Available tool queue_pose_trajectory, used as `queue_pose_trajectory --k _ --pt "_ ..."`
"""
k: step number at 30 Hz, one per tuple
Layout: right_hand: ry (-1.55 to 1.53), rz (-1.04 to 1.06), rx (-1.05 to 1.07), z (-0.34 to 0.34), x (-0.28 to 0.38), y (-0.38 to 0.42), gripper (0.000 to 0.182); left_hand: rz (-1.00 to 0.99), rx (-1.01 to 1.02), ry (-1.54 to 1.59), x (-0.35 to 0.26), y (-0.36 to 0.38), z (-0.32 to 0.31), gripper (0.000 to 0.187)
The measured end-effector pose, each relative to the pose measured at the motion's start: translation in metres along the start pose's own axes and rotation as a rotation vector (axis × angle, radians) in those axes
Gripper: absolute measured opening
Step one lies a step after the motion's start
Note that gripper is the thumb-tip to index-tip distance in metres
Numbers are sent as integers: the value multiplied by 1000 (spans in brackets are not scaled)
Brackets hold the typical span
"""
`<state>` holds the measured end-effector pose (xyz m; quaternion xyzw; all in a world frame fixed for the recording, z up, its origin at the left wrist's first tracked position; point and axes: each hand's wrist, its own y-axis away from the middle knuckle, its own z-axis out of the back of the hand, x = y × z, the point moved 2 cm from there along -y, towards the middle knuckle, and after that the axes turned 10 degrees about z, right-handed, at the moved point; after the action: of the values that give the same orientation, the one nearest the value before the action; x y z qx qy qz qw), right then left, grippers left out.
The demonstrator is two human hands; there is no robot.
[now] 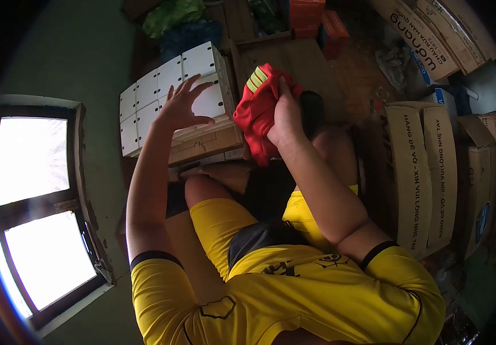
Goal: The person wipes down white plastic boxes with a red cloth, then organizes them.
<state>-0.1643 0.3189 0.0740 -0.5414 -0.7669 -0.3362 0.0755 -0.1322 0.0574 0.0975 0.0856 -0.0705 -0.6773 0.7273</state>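
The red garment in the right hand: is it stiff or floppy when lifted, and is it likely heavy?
The red garment is probably floppy: it hangs in bunched folds below the right hand that grips it. It seems light, since one hand holds it up by a pinch of cloth. It looks unlikely to slip, being crumpled fabric. The left hand rests, fingers spread, on the white boxes.
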Motion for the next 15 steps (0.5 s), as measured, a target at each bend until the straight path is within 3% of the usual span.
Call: queue_pose_trajectory --k 2,9,15 --pt "-9 9 18 1 -2 -1 39 -2 -97 -27 -8 2 -3 112" --pt "1 -4 20 -1 -4 0 41 1 -157 -53 -25 -18 -18 99" --pt "-33 30 27 1 -10 -6 41 72 -237 -41 -38 -51 -24 53"
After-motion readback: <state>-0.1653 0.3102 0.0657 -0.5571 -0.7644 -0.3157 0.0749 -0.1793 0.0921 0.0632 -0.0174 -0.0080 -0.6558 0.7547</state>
